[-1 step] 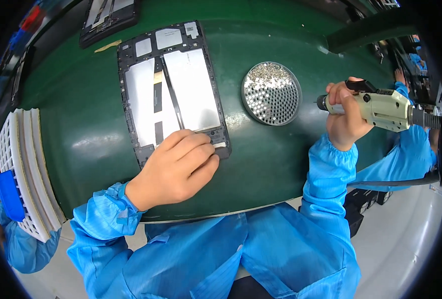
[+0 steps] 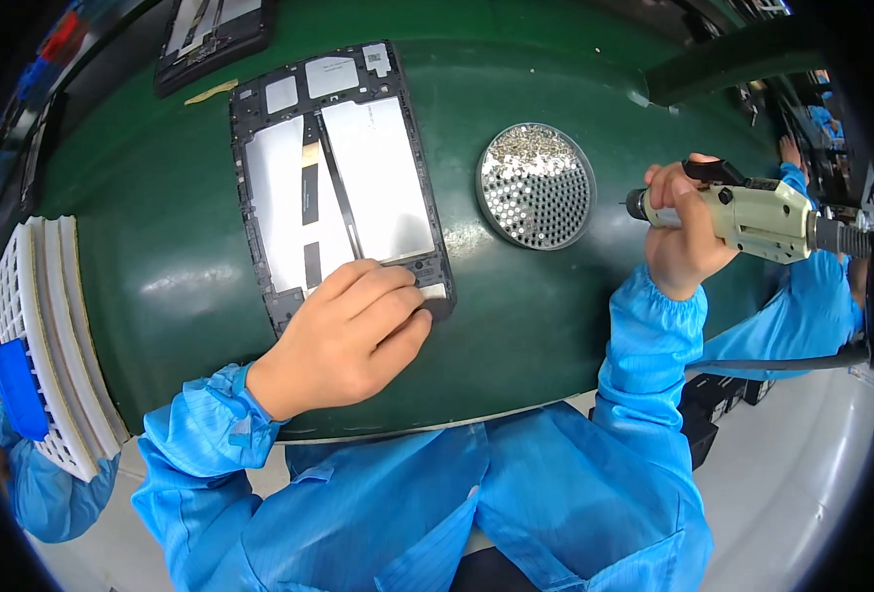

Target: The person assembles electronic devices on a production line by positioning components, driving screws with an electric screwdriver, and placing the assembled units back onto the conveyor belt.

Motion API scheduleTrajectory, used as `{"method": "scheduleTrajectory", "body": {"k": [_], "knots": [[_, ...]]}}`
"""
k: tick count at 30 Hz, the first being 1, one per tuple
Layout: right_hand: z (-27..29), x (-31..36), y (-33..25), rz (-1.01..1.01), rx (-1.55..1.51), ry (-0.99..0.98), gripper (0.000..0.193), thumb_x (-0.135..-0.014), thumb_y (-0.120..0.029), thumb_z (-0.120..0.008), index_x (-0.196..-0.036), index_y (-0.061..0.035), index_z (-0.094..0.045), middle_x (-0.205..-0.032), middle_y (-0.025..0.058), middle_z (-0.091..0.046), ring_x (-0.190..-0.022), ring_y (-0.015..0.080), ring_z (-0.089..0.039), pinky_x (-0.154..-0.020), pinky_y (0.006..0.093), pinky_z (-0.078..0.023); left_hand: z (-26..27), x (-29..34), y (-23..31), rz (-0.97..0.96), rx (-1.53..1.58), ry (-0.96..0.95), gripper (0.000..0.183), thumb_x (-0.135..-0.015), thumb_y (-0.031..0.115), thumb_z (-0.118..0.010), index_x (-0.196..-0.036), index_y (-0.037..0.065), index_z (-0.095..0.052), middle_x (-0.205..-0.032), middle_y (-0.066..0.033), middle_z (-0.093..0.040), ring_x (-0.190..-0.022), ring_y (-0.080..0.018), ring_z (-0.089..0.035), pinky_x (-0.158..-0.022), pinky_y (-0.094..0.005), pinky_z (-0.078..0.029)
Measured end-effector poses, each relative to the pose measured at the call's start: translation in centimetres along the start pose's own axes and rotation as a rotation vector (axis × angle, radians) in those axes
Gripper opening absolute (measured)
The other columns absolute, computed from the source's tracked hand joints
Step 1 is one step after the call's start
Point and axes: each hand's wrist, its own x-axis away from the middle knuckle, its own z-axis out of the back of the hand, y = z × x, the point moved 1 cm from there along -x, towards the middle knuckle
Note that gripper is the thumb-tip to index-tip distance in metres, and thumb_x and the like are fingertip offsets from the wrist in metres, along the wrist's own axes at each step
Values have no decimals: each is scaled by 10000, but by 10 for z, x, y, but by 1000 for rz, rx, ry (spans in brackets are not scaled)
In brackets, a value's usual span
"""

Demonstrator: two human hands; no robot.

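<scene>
Fingers of your right hand (image 2: 691, 237) wrap the pale power screwdriver (image 2: 770, 219) near the round screw tray (image 2: 540, 246); those of your left hand (image 2: 343, 340) curl over the opened tablet's (image 2: 378, 183) lower end, pinching what, I cannot tell.

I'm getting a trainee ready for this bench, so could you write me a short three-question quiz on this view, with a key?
1. What does the right hand hold?
a) a pair of tweezers
b) a power screwdriver
c) a cloth

2. True or false: the left hand is at the end of the opened tablet nearest the person.

3. Fill the gap: the round dish of small metal parts sits on the table between the tablet and the ____ hand.

Key: 1 b; 2 true; 3 right.
</scene>
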Motion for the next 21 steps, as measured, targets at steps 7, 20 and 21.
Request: {"method": "scheduleTrajectory", "body": {"k": [7, 20, 21], "knots": [[3, 0, -1, 37, -83, -67, 256, -749, 39, -580, -1005, 52, -585, -685, 127, -583, -553, 205, -544, -620, 408, -494, -3, 5, 4, 32, -9, -22, 229, -694, 31, -713, -898, -46, -643, -935, -158, -595, -923, -310, -596, -761, -411, -509], [-41, 3, -19, 50, -171, -247, 339, -784, -33, -581, -1113, -14, -499, -648, 111, -523, -563, 208, -511, -628, 411, -461, 5, 1, -16, -58, 39, -122, 244, -691, 41, -704, -900, -66, -639, -906, -149, -600, -947, -312, -602, -821, -430, -494], [-48, 5, -20, 38, -169, -246, 353, -789, -30, -584, -1128, -27, -485, -642, 100, -513, -562, 205, -508, -624, 410, -459, 7, 1, -19, -49, 59, -157, 259, -680, 54, -705, -910, -50, -646, -929, -156, -609, -993, -324, -600, -885, -455, -476]]}}
